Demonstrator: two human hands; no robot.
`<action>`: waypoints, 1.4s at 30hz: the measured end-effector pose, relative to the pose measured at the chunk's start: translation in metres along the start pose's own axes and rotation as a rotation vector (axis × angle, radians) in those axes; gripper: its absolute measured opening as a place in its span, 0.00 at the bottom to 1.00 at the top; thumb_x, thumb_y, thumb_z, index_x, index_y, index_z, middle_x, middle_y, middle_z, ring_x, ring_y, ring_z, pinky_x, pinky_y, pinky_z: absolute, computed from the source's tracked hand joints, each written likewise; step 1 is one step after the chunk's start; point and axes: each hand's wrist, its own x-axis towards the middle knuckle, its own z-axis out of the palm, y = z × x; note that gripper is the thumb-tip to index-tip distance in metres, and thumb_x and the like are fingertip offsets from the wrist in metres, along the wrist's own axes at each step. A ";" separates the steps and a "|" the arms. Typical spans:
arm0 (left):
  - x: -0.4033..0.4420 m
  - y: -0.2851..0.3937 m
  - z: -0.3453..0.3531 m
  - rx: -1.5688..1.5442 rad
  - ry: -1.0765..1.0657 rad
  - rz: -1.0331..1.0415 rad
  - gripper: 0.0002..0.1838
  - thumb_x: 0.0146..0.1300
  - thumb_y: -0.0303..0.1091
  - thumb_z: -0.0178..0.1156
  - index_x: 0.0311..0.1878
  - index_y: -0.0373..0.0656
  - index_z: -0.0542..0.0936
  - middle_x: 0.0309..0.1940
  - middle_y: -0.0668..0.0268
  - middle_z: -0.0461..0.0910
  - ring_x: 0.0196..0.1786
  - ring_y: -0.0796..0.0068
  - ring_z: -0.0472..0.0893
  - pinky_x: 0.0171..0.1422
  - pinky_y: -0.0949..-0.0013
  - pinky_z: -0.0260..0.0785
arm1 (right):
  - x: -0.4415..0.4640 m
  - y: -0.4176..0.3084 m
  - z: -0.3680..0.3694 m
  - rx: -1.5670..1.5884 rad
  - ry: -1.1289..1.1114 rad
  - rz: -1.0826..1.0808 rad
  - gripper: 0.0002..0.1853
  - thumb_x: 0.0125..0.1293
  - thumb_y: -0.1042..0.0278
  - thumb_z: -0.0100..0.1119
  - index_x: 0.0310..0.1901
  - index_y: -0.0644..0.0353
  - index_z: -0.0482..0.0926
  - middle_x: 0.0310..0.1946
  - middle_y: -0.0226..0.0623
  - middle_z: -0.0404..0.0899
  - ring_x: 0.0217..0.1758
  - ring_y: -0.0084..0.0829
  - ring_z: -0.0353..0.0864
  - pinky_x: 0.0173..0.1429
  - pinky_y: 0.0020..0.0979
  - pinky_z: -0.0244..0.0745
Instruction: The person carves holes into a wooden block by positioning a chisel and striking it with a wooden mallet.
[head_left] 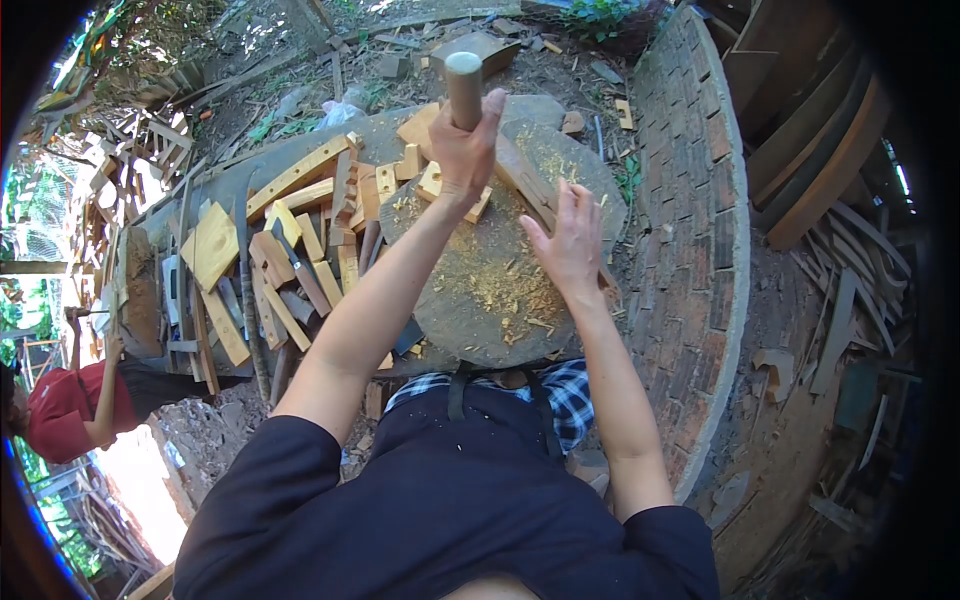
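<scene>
My left hand (465, 145) is closed around a thick round wooden handle (464, 92), whose end points up at the camera. The rest of that tool is hidden behind the hand, so its kind does not show. My right hand (572, 235) has its fingers stretched out over a long wooden piece (522, 180) that slants across the round wooden block (455, 325). Whether the palm touches the wood cannot be made out. Yellow shavings and chips (505, 285) cover much of the block.
Several cut wooden pieces (275, 260) and tools lie on the bench to the left, including a handled blade (290, 250). A low brick wall (690, 230) runs along the right, with curved boards (835, 150) beyond. A person in a red shirt (75, 410) is at the left.
</scene>
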 end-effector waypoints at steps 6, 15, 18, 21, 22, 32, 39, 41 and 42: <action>0.000 0.002 -0.002 -0.052 -0.002 0.002 0.18 0.64 0.43 0.67 0.26 0.41 0.74 0.20 0.76 0.71 0.25 0.86 0.67 0.30 0.75 0.61 | 0.001 0.033 -0.002 -0.126 -0.347 0.086 0.27 0.55 0.46 0.69 0.47 0.59 0.79 0.46 0.40 0.74 0.54 0.43 0.75 0.55 0.44 0.72; 0.003 -0.001 -0.018 -0.227 0.072 -0.083 0.20 0.66 0.41 0.66 0.21 0.44 0.73 0.18 0.76 0.70 0.23 0.88 0.67 0.27 0.77 0.58 | -0.075 0.017 -0.040 -0.115 -0.359 0.254 0.28 0.58 0.47 0.67 0.52 0.60 0.76 0.49 0.40 0.73 0.54 0.44 0.76 0.51 0.45 0.76; 0.004 -0.008 -0.021 -0.212 0.071 -0.009 0.16 0.65 0.40 0.66 0.26 0.45 0.73 0.15 0.76 0.68 0.15 0.88 0.65 0.17 0.80 0.54 | -0.088 0.022 -0.038 -0.051 -0.237 0.132 0.29 0.67 0.50 0.58 0.63 0.61 0.69 0.53 0.44 0.70 0.54 0.48 0.73 0.53 0.47 0.74; 0.004 -0.002 -0.020 -0.250 0.067 -0.032 0.16 0.65 0.39 0.66 0.26 0.45 0.73 0.15 0.76 0.68 0.15 0.88 0.65 0.17 0.80 0.54 | -0.058 0.033 -0.040 0.042 -0.169 -0.035 0.23 0.71 0.59 0.52 0.64 0.60 0.69 0.54 0.44 0.69 0.55 0.49 0.72 0.56 0.45 0.72; 0.003 -0.001 -0.021 -0.229 0.073 -0.062 0.18 0.65 0.41 0.66 0.24 0.44 0.73 0.17 0.76 0.69 0.19 0.88 0.67 0.22 0.78 0.57 | -0.040 0.028 -0.046 -0.026 -0.201 -0.090 0.23 0.69 0.67 0.51 0.65 0.58 0.68 0.55 0.44 0.69 0.56 0.49 0.71 0.58 0.43 0.71; -0.001 0.002 -0.017 -0.151 0.111 -0.010 0.16 0.65 0.40 0.66 0.26 0.44 0.73 0.15 0.76 0.69 0.16 0.88 0.66 0.18 0.80 0.54 | 0.101 0.031 0.020 -0.459 -0.456 -1.187 0.15 0.63 0.66 0.55 0.51 0.38 0.74 0.63 0.27 0.68 0.73 0.32 0.59 0.74 0.39 0.57; 0.002 -0.001 -0.013 -0.131 0.049 -0.008 0.11 0.66 0.37 0.65 0.32 0.41 0.78 0.16 0.76 0.69 0.16 0.89 0.65 0.18 0.81 0.54 | 0.115 0.127 -0.050 -0.589 -0.525 -1.115 0.16 0.58 0.71 0.59 0.50 0.53 0.74 0.48 0.36 0.79 0.64 0.36 0.71 0.76 0.40 0.56; 0.003 -0.001 -0.013 -0.105 0.035 -0.040 0.11 0.66 0.38 0.66 0.32 0.42 0.78 0.16 0.76 0.70 0.17 0.89 0.66 0.18 0.81 0.55 | 0.100 0.166 -0.094 -0.608 -0.758 -0.918 0.25 0.48 0.73 0.64 0.51 0.59 0.73 0.42 0.41 0.79 0.55 0.40 0.77 0.73 0.42 0.60; -0.001 0.000 -0.013 -0.103 0.046 -0.058 0.11 0.66 0.38 0.66 0.32 0.42 0.78 0.16 0.76 0.70 0.17 0.89 0.66 0.18 0.81 0.55 | 0.082 0.188 -0.117 -0.614 -0.848 -0.833 0.28 0.45 0.72 0.65 0.53 0.60 0.72 0.41 0.42 0.79 0.53 0.42 0.77 0.72 0.42 0.61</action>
